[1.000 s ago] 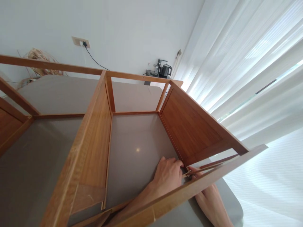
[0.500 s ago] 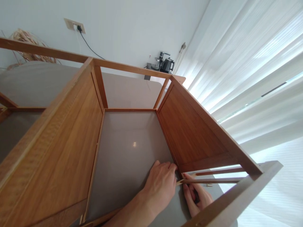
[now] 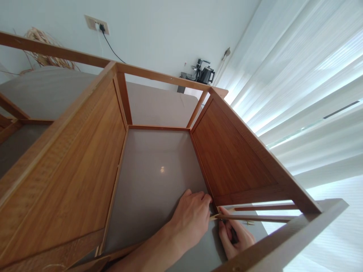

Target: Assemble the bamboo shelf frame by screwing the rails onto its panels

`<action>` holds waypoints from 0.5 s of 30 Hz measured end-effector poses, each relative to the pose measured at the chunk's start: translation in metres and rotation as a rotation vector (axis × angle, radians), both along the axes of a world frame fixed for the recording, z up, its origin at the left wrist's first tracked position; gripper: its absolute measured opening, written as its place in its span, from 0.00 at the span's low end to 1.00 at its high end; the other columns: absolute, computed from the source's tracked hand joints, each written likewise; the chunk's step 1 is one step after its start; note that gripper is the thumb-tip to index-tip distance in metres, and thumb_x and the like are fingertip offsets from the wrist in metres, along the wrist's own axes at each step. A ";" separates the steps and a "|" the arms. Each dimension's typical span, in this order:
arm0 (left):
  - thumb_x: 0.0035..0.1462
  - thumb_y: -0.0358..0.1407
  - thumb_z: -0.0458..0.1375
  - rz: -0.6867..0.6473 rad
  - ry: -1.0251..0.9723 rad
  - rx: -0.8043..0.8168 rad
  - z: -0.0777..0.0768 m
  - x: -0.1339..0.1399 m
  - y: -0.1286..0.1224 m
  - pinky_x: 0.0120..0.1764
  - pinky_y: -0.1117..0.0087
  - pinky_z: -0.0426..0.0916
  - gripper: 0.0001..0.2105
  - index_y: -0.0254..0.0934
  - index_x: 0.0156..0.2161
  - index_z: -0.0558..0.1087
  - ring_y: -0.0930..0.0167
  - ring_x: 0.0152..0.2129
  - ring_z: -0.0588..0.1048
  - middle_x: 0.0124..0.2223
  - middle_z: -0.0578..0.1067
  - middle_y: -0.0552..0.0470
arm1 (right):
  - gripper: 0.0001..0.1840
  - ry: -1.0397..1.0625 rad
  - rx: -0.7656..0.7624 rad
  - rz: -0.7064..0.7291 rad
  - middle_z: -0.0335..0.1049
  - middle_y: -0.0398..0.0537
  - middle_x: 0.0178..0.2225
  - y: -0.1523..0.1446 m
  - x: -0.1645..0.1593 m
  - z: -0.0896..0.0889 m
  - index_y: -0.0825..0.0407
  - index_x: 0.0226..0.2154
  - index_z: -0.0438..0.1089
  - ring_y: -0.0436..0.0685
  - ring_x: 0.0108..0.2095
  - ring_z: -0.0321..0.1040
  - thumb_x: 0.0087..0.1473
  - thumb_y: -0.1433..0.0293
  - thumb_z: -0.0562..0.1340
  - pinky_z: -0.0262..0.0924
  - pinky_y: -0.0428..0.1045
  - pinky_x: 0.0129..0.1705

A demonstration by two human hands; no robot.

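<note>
A wooden furniture frame with panelled sides stands around both hands. My left hand (image 3: 193,213) reaches across the inside, its fingers curled over the lower rail (image 3: 202,170) at the near end of the right side panel (image 3: 236,151). Just right of it, my right hand (image 3: 237,235) is closed below a thin wooden bar (image 3: 261,218), close to the corner joint. A dark bit shows between its fingers, too small to name. Small brass-coloured screws (image 3: 249,223) lie on the grey surface beyond the right hand. The left fingertips are partly hidden.
A left side panel (image 3: 76,162) and a top rail (image 3: 167,78) bound the frame. A near beam (image 3: 286,236) crosses in front of the right hand. Behind are a grey covered surface (image 3: 159,102), a kettle (image 3: 207,74), a wall socket (image 3: 96,24) and white curtains (image 3: 306,75).
My view has shifted a little, so the frame's top edge and the wall items sit slightly higher and further right. Both hands stay at the same corner with hardly any visible movement.
</note>
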State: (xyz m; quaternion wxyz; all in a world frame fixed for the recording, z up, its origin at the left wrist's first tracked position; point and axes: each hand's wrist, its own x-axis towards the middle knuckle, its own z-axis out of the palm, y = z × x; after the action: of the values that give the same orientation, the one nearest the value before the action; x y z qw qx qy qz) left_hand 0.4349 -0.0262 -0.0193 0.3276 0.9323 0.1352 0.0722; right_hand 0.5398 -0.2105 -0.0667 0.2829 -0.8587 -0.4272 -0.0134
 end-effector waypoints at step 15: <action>0.57 0.37 0.54 -0.137 -0.158 0.199 0.015 -0.015 -0.006 0.44 0.64 0.67 0.13 0.41 0.48 0.70 0.65 0.40 0.76 0.45 0.77 0.52 | 0.13 0.157 -0.160 0.249 0.64 0.41 0.26 0.008 -0.005 0.054 0.49 0.44 0.68 0.52 0.26 0.61 0.64 0.64 0.51 0.57 0.46 0.30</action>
State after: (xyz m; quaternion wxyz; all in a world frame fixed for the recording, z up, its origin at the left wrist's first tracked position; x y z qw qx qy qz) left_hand 0.4204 -0.0326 -0.0047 0.2472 0.9586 0.0372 0.1362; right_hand 0.5351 -0.2030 -0.0129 0.2457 -0.8173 -0.5066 0.1229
